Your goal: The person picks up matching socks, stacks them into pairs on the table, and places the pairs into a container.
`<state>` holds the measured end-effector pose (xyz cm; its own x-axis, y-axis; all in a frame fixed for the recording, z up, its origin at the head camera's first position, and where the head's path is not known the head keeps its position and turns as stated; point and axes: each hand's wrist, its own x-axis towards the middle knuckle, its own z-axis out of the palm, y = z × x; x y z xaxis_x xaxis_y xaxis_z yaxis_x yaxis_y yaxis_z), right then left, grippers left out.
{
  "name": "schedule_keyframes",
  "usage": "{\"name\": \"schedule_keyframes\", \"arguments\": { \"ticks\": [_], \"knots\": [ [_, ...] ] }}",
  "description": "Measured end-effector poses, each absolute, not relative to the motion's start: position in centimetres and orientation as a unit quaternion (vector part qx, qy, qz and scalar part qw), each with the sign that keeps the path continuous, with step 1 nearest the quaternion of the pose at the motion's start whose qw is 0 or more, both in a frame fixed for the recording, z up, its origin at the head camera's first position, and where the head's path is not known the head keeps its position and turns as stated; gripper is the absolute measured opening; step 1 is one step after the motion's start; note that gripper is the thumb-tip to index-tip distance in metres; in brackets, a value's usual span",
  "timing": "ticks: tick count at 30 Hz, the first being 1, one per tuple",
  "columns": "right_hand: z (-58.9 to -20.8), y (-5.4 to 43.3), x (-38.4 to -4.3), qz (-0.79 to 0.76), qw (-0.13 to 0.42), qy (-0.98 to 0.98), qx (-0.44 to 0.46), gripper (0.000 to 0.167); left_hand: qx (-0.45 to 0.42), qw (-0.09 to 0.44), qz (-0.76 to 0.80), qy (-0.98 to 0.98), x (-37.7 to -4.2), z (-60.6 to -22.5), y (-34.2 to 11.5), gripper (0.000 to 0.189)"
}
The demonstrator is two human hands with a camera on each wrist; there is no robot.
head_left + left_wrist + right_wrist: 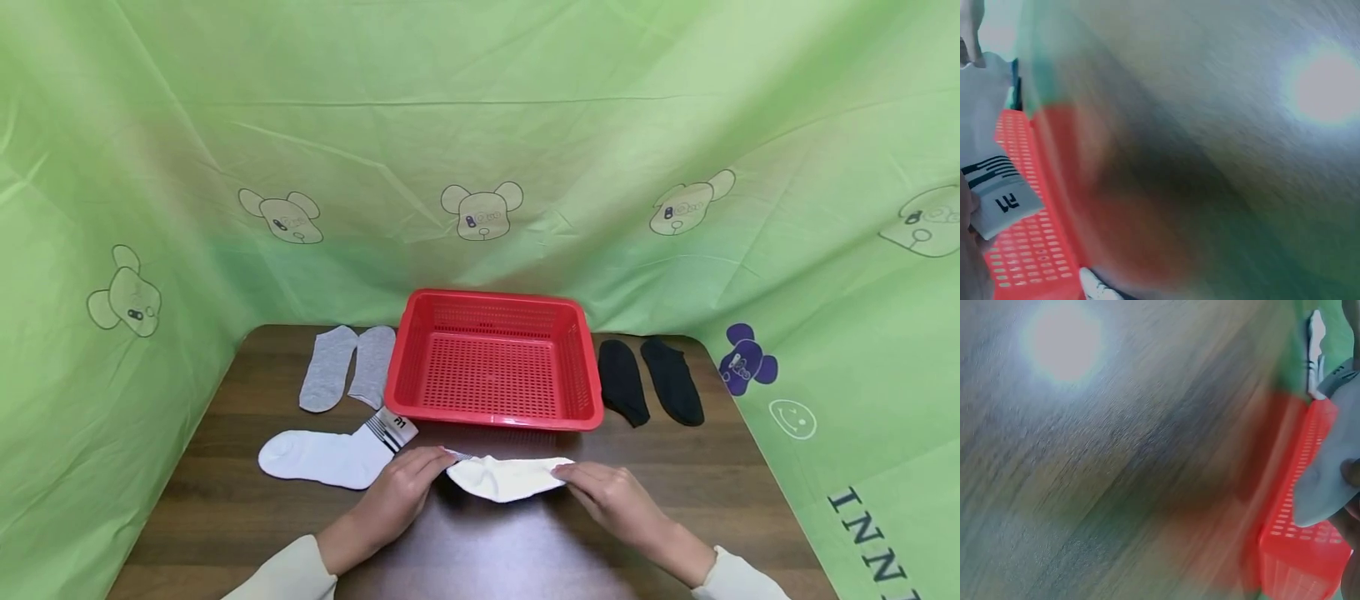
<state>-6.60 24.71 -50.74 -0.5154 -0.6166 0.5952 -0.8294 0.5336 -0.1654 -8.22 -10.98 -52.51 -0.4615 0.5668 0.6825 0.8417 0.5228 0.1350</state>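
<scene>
Both hands hold one white sock (508,478) stretched between them above the table, in front of the red basket. My left hand (405,487) pinches its striped cuff end; in the left wrist view that cuff (1005,199) shows dark stripes and lettering. At the toe end, my right hand (611,497) pinches the fabric, and the right wrist view shows the rounded toe (1319,499) with a thumb on it. A matching white sock (322,457) lies flat on the table to the left, its striped cuff near the basket's front left corner.
The red perforated basket (491,421) stands at the back middle of the wooden table (247,533). Two grey socks (327,369) lie to its left, two black socks (622,382) to its right. A green printed curtain (480,125) encloses the table's back and sides.
</scene>
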Motion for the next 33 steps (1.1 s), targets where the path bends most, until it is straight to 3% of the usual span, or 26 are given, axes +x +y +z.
{"name": "schedule_keyframes", "arguments": {
  "ticks": [4, 9, 16, 18, 23, 33],
  "knots": [
    [-50.3, 24.7, -6.4, 0.279, 0.212, -0.846, 0.401, 0.012, -0.406, 0.253, -0.288, -0.829, -8.1, -52.0, -10.9, 0.028],
    [-50.0, 24.6, -6.3, 0.338, 0.197, -0.848, 0.357, 0.034, -0.38, 0.218, -0.346, -0.83, -8.1, -51.4, -10.8, 0.039],
    [-49.7, 24.2, -6.2, 0.372, 0.189, -0.867, 0.273, 0.028, -0.338, 0.179, -0.415, -0.826, -8.1, -50.7, -10.6, 0.033],
    [-49.5, 24.1, -6.0, 0.386, 0.167, -0.874, 0.243, 0.032, -0.33, 0.166, -0.421, -0.829, -8.1, -50.6, -10.6, 0.03],
    [-49.2, 23.7, -5.7, 0.433, 0.097, -0.878, 0.181, 0.02, -0.305, 0.134, -0.436, -0.836, -8.0, -50.5, -10.7, 0.026],
    [-49.0, 24.1, -5.3, 0.448, 0.013, -0.879, 0.163, 0.01, -0.274, 0.075, -0.435, -0.855, -7.8, -50.3, -11.0, 0.021]
  ]
}}
